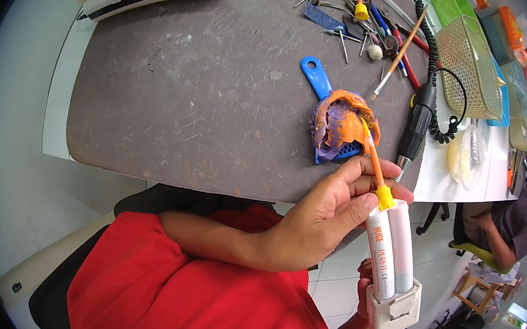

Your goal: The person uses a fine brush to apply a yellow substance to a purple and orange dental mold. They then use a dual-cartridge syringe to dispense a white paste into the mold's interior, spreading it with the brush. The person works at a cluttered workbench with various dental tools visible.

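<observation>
My left hand is closed at the front of a double-barrel dispensing gun, its thumb and fingers around the yellow base of the mixing tip. Two white cartridge barrels sit side by side in the gun's pale holder. Behind that holder, my right hand grips the gun, partly hidden by it. Orange paste fills the slim tip, whose far end reaches a blue dental impression tray lying on the table. Purple and orange impression material coats the tray, and its blue handle points away from me.
A brown, scratched table mat carries the tray. Several burs, a brush and pens lie at the far right. A black rotary handpiece with a coiled cord lies beside baskets. Another person sits at right.
</observation>
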{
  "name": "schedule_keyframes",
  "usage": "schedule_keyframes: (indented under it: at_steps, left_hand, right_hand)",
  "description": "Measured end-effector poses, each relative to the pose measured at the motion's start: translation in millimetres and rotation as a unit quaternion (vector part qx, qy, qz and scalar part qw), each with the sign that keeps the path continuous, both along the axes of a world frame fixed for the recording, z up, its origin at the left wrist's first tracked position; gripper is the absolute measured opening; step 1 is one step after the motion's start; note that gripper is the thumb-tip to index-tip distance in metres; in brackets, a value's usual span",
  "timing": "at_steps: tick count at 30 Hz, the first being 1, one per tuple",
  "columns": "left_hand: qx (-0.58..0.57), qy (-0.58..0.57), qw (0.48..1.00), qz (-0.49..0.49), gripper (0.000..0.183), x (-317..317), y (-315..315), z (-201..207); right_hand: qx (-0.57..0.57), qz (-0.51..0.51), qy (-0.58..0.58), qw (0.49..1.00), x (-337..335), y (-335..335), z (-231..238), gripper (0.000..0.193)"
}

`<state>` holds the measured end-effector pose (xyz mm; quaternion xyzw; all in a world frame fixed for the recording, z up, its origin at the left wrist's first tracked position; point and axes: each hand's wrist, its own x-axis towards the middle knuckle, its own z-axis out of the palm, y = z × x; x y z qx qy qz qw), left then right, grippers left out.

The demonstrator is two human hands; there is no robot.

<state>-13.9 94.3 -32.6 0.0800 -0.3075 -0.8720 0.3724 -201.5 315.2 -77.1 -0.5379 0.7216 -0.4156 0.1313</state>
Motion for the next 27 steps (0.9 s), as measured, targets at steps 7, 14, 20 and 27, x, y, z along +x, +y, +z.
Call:
schedule_keyframes:
  at_steps: [7, 14, 20, 27]
  left_hand:
    - [0.010, 0.006, 1.000, -0.001, 0.051, -0.3, 0.4, 0.5]
    - [0.009, 0.007, 1.000, 0.002, 0.051, -0.1, 0.4, 0.2]
    - [0.004, 0.000, 1.000, 0.002, 0.051, 0.4, 0.4, 0.7]
    - [0.002, -0.002, 1.000, 0.002, 0.051, 1.1, -0.1, 1.7]
  right_hand:
    - [0.003, -0.007, -0.027, 1.000, 1.1, -2.2, 1.4, 0.034]
    - [0.020, -0.015, -0.004, 1.000, 4.3, -4.4, 5.8, 0.027]
    - [0.036, -0.015, 0.015, 0.999, 9.0, -7.4, 14.0, 0.019]
    - [0.048, -0.009, 0.056, 0.997, 8.8, -7.4, 15.6, 0.021]
